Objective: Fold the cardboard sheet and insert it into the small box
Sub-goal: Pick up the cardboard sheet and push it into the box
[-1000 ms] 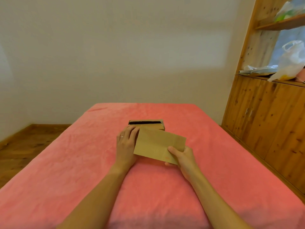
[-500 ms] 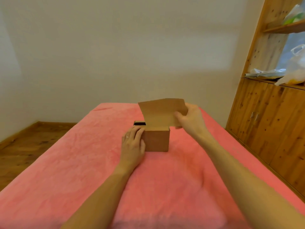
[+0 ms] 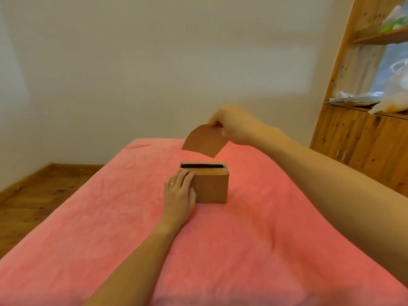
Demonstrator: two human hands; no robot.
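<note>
Pinching the cardboard sheet (image 3: 203,141) by its top right corner with my right hand (image 3: 231,124), thumb and fingers clamped together on it so it hangs in the air, tilted, with one corner pointing down. It's above the small box (image 3: 212,186) and not touching it, with a clear gap between that low corner and the box top. Honestly can't tell from this angle whether the sheet is folded double or just a single layer, it looks like one brown flat piece with a bit of edge showing near my fingers.

The box sits on the pink blanket (image 3: 242,250), long side facing me, and there's a dark slot open along the back of its top. My left hand (image 3: 180,193) is flat against the box's left end, fingers together and curled up onto the top left corner, thumb on the front face. So it's pressed on it rather than wrapped around it. There's a ring (image 3: 171,183) on that hand.

Further out, the blanket covers the whole surface in front of me, with a darker smudge near the far left corner. Wooden floor (image 3: 33,202) off to the left, plain pale wall (image 3: 154,62) behind. On the right is a wooden cabinet (image 3: 364,140) with shelves, and some plastic bags (image 3: 395,93) sit on its ledge.
</note>
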